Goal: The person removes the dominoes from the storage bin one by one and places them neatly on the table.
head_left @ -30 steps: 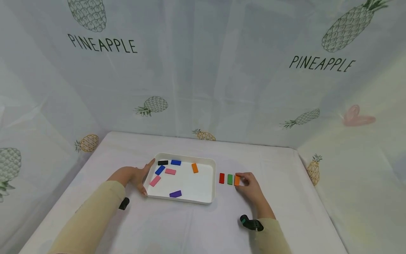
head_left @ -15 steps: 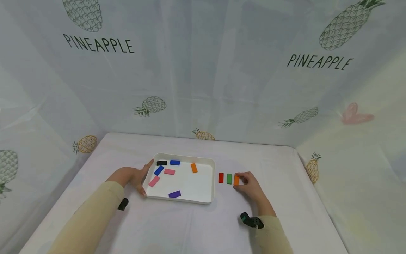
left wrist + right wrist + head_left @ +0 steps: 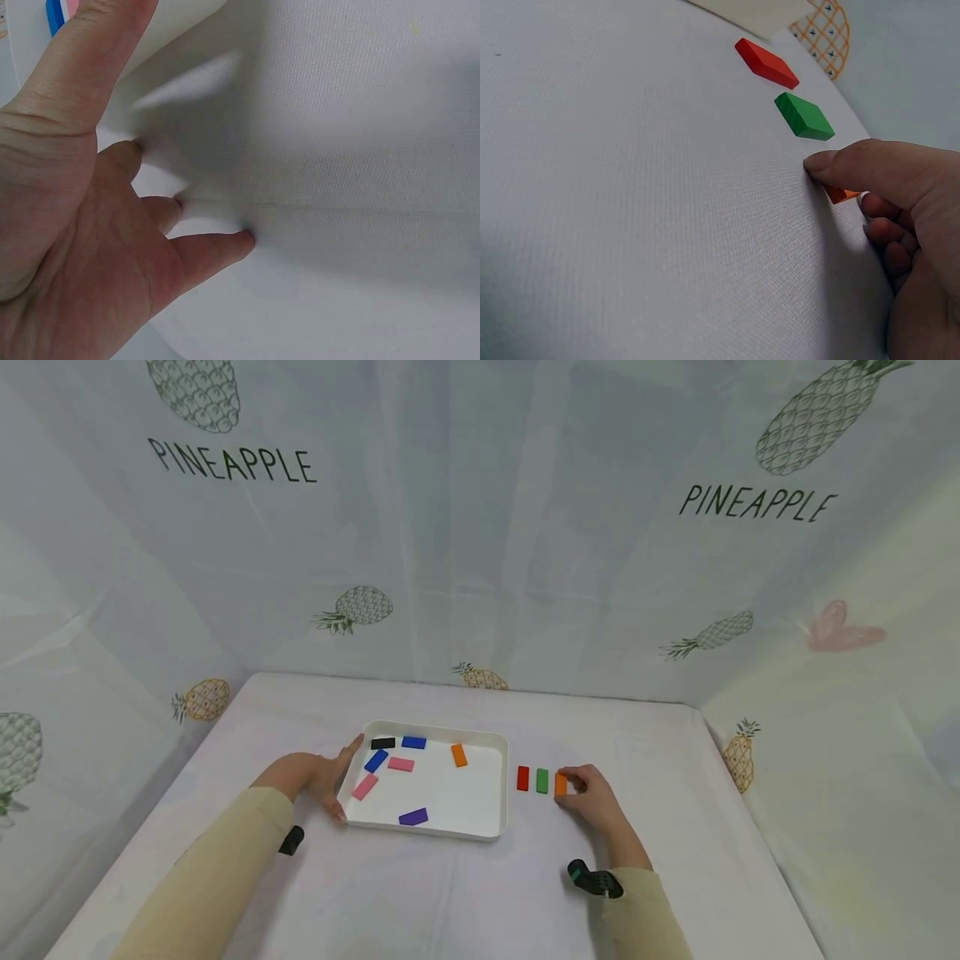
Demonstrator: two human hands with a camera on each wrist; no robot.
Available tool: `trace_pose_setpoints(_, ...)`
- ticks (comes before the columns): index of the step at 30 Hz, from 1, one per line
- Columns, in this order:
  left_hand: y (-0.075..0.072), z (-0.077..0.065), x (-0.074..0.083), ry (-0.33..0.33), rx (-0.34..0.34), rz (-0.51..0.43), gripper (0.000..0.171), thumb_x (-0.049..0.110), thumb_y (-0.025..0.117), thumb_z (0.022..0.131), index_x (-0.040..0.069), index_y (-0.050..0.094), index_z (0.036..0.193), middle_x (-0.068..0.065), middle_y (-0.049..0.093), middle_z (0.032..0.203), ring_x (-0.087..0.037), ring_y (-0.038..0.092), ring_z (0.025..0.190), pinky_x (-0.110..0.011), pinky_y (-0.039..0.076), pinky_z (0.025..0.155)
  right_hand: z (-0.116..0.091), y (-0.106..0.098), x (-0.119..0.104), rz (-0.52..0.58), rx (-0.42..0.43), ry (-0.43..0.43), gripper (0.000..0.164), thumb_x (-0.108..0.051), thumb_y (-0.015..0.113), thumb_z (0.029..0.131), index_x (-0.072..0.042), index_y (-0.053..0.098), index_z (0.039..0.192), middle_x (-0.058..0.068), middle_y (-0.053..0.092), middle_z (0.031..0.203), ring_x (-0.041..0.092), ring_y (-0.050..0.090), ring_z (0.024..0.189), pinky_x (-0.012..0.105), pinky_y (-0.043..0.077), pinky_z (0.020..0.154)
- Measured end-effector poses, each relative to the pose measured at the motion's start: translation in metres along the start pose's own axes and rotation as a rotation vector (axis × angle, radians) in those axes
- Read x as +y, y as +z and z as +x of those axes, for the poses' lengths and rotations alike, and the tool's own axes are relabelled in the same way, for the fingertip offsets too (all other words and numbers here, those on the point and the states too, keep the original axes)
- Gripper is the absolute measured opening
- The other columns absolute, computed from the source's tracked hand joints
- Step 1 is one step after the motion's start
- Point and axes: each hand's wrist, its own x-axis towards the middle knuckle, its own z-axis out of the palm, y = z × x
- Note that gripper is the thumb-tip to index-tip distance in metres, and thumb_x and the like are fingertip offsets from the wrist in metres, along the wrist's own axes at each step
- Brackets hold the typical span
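At the tray's left side, my left hand [image 3: 327, 781] rests with thumb and fingers spread along the wall of the white tray [image 3: 459, 800]. The left wrist view has the fingers [image 3: 214, 255] apart over white cloth. To the right of the tray, my right hand [image 3: 596, 799] pinches an orange block [image 3: 561, 784] between thumb and finger, its long side pointing away from me. Left of it lie a green block [image 3: 542, 781] and a red block [image 3: 522, 778], roughly parallel with small gaps. In the right wrist view, the thumb hides most of the orange block [image 3: 840, 195].
Inside the tray lie a black block [image 3: 382, 743], two blue blocks [image 3: 413, 742], two pink blocks [image 3: 401, 764], a purple block [image 3: 413, 817] and another orange block [image 3: 459, 755]. White cloth [image 3: 420, 902] covers the table; a pineapple-print curtain [image 3: 480, 543] hangs behind.
The orange block has shifted very slightly right, away from the green one, with my right hand still pinching it. My left hand stays at the tray.
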Motion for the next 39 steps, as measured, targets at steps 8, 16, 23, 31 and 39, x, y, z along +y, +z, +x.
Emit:
trace_pose_setpoints(8,-0.002,-0.002,0.003,-0.007,0.004,0.028,0.148,0.051,0.09,0.058,0.009,-0.016,0.152,-0.033,0.019,0.153,-0.057,0.027,0.132,-0.073,0.024,0.101,0.001,-0.001,0.005,0.016,-0.006,-0.021,0.047,-0.004,0.079,0.078,-0.004,0.065,0.123,0.009,0.055,0.107,0.025,0.048,0.095,0.037,0.045,0.084)
trace_pose_setpoints(16,-0.003,-0.002,0.003,-0.01,0.012,0.023,0.146,0.049,0.09,0.059,0.009,-0.015,0.152,-0.033,0.018,0.153,-0.057,0.025,0.133,-0.073,0.024,0.101,0.002,-0.003,0.003,0.066,0.015,-0.002,0.053,-0.009,0.078,0.08,-0.008,0.061,0.131,0.012,0.053,0.115,0.026,0.048,0.1,0.038,0.044,0.088)
trace_pose_setpoints(23,-0.002,-0.001,0.003,-0.002,0.005,0.007,0.147,0.049,0.09,0.058,0.009,-0.015,0.153,-0.033,0.015,0.153,-0.057,0.024,0.133,-0.073,0.022,0.102,-0.004,-0.008,-0.015,0.161,0.096,0.068,0.051,-0.007,0.074,0.084,-0.007,0.059,0.133,0.014,0.056,0.123,0.027,0.052,0.102,0.031,0.048,0.078)
trace_pose_setpoints(31,-0.002,0.0,0.0,-0.009,0.001,0.011,0.147,0.051,0.09,0.059,0.01,-0.016,0.153,-0.033,0.015,0.153,-0.057,0.024,0.133,-0.073,0.023,0.102,-0.012,0.0,-0.064,0.265,0.09,0.006,0.047,-0.006,0.074,0.084,-0.004,0.06,0.129,0.019,0.059,0.119,0.027,0.055,0.096,0.026,0.049,0.069)
trace_pose_setpoints(39,-0.002,-0.002,0.004,-0.007,0.015,0.018,0.148,0.051,0.09,0.057,0.01,-0.015,0.153,-0.032,0.013,0.154,-0.058,0.026,0.131,-0.073,0.024,0.101,-0.01,0.034,-0.101,0.322,0.027,-0.062,0.044,-0.004,0.078,0.08,-0.004,0.064,0.122,0.016,0.063,0.111,0.021,0.056,0.084,0.026,0.048,0.063)
